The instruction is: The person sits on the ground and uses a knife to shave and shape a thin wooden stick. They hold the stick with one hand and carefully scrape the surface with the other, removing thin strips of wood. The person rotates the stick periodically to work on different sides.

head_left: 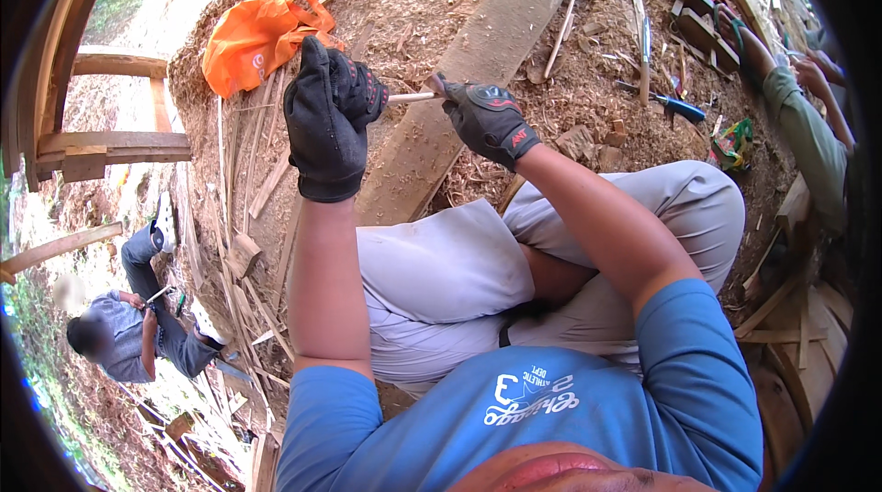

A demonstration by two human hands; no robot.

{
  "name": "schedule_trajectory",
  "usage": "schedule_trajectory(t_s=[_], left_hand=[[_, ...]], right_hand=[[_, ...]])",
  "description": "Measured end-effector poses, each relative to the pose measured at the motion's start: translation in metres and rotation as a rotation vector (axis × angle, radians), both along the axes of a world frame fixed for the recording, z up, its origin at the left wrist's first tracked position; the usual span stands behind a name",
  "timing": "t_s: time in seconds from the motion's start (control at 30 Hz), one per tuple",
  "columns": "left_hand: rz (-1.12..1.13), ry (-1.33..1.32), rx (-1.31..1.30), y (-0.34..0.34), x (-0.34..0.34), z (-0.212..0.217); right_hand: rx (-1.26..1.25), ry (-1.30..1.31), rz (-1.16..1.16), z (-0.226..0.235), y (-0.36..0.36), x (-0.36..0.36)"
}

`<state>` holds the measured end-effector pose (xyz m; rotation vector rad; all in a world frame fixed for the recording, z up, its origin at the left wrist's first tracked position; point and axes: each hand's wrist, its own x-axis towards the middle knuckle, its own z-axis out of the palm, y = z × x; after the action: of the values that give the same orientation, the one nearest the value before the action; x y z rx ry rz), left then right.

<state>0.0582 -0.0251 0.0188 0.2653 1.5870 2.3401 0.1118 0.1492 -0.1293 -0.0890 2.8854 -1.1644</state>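
Note:
A thin, pale wooden stick (412, 98) runs between my hands above a wide plank. My left hand (331, 120), in a black work glove, is closed in a fist around the stick's left part. Gloved the same way, my right hand (487, 123) pinches the stick's right part between thumb and fingers. At those fingertips a small brownish piece (435, 83) shows; its kind is too small to tell. Both ends of the stick are hidden in the gloves.
The wide plank (501, 19) lies on shavings-covered ground. An orange bag (257, 42) is at the far left. At right lie a blue-handled tool (680, 108) and wooden hand planes (706, 37). Two other people sit nearby: one at left (129, 336), another at right (808, 124).

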Motion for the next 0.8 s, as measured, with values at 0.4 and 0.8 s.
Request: schedule_trajectory(t_s=[0.4,0.8], left_hand=[[0.031,-0.022,0.024,0.007,0.000,0.001],[0.057,-0.011,0.036,0.011,0.002,-0.001]], right_hand=[[0.138,-0.104,-0.003,-0.003,0.004,-0.004],[0.079,-0.014,-0.008,0.030,-0.017,0.007]])
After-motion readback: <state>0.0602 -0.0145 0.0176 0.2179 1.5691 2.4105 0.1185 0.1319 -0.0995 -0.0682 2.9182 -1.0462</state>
